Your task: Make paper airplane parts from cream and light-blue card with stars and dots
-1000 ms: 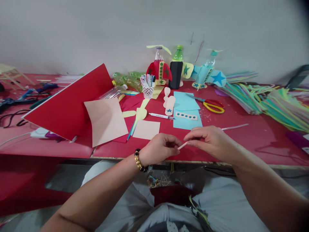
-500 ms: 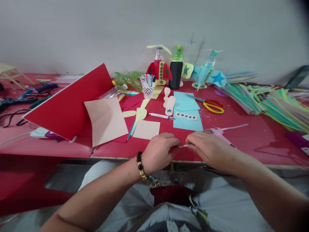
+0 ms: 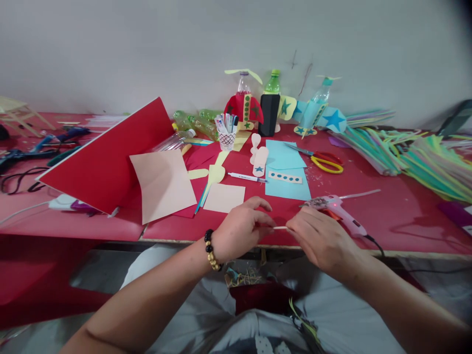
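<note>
Strip sits over near edge of red table, pinched by left hand at 9 o'clock and right hand at 3, likely to keep it straight. Glue gun lies at 2 o'clock from it, handle toward 4, presumably for easy right-hand reach.

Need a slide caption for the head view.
Left hand and right hand hold a pale strip near a glue gun.

Here's a slim cream stick, pink plastic glue gun, rounded light-blue paper wing (deeper-blue star there!), and a white cup netted in black.
</note>
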Tool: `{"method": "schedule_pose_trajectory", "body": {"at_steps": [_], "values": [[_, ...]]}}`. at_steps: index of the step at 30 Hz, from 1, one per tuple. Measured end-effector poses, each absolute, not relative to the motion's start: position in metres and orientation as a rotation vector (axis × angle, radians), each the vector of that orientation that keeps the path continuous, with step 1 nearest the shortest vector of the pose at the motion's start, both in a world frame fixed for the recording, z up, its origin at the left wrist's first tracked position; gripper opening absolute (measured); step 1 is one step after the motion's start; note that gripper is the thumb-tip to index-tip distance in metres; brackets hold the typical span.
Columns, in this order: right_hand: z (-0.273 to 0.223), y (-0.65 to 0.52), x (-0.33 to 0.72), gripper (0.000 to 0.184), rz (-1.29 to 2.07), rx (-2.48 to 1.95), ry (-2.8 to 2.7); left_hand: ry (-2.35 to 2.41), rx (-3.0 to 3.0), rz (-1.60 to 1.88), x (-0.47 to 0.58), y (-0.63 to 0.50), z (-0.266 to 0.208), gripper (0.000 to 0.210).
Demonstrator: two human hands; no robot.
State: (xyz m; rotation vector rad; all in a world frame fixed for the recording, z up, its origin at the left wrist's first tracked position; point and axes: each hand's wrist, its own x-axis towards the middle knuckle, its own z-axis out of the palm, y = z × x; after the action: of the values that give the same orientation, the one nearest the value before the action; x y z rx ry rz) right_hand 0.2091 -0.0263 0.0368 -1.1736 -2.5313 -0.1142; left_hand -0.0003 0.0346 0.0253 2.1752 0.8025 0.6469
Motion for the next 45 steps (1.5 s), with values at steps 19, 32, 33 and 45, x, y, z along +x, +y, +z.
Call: {"method": "schedule_pose_trajectory", "body": {"at_steps": [19, 32, 33, 45], "values": [[0.044, -0.037, 0.208, 0.011, 0.106, -1.249, -2.139, 0.725, 1.699, 0.544, -0.010, 0.048, 0.033, 0.032], [0.045, -0.046, 0.249, 0.010, 0.161, -1.722, -1.953, 1.064, 1.886, 0.700, -0.029, 0.060, 0.039, 0.030], [0.044, -0.046, 0.250, 0.012, 0.174, -1.731, -1.964, 1.068, 1.873, 0.709, -0.028, 0.059, 0.040, 0.034], [0.044, -0.044, 0.220, 0.027, 0.496, -1.712, -1.898, 0.735, 1.540, 1.000, -0.003, 0.045, 0.029, 0.046]]}}
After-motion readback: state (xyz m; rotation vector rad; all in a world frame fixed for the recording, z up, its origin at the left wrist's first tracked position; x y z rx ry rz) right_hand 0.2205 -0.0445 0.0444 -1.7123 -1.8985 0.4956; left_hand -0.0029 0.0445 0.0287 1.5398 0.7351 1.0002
